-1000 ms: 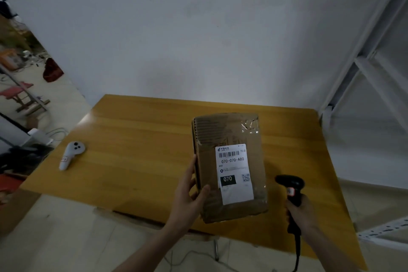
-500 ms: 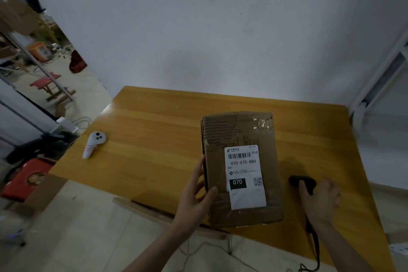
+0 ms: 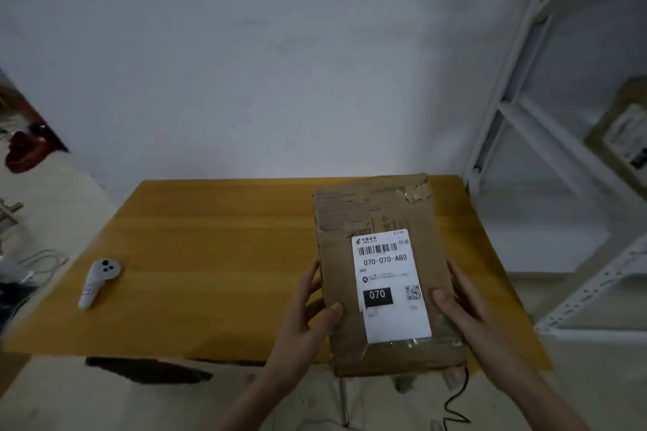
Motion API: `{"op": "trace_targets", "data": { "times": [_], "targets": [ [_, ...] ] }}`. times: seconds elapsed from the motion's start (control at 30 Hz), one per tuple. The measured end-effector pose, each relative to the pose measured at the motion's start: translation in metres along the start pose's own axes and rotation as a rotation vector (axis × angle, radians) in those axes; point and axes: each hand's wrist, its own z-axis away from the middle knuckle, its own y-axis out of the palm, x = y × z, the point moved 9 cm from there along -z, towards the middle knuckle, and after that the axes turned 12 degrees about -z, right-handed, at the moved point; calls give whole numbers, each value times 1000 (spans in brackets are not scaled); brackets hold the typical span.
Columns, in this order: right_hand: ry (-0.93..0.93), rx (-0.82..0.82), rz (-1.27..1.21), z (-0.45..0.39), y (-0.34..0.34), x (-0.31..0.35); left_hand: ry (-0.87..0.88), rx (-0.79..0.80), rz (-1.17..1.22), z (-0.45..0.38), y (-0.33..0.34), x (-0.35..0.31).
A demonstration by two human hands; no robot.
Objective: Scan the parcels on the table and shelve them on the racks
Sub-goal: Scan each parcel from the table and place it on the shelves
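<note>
I've got the parcel (image 3: 381,276) in both hands, 1 on each long side. My left hand (image 3: 308,315) clamps the left edge, thumb curled over onto the top face and the fingers wrapped along the side. My right hand (image 3: 465,304) takes the right edge the same way, thumb tip pressed on top just beside the label, fingers down the side and out of sight. So both hands are closed around the box, squeezing it between them.

The parcel is a worn brown cardboard box, long axis running away from me, held above the near right part of the wooden table (image 3: 210,238); I cannot tell whether its underside touches the tabletop. Torn tape patches mark its far end. The white shipping label (image 3: 390,285) faces up on the near half: a barcode, "070-070-A80" printed below it, a black block reading "070", and a small QR code at the right.

Below the box's near right corner a black coiled cable (image 3: 455,406) hangs down past the table edge.

Well to the left on the table lies a white handheld controller (image 3: 98,282), alone.

Off to the right stands the white metal rack (image 3: 525,136), and another brown box with a label (image 3: 619,129) sits on it at the far right edge, blurred.
</note>
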Motion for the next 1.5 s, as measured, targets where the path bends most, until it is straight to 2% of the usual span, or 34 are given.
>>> {"op": "trace_targets", "data": {
  "times": [0.17, 0.3, 0.6, 0.73, 1.03, 1.2, 1.5],
  "targets": [
    [-157, -188, -31, 69, -16, 8, 68, 101, 6, 31, 14, -23],
    [-225, -354, -85, 140, -37, 5, 95, 249, 13, 62, 49, -28],
    [-353, -732, -110, 316, -113, 21, 220, 619, -23, 144, 190, -64],
    [-375, -847, -100, 375, -155, 30, 275, 682, -63, 169, 253, -75],
    [-428, -1008, -88, 487, -290, 71, 504, 819, -160, 220, 442, -140],
    [-462, -1087, -54, 560, -370, 99, 592, 966, -144, 268, 552, -176],
    [-500, -1219, -108, 632, -479, 122, 648, 1112, -127, 311, 695, -216]
  ]
}}
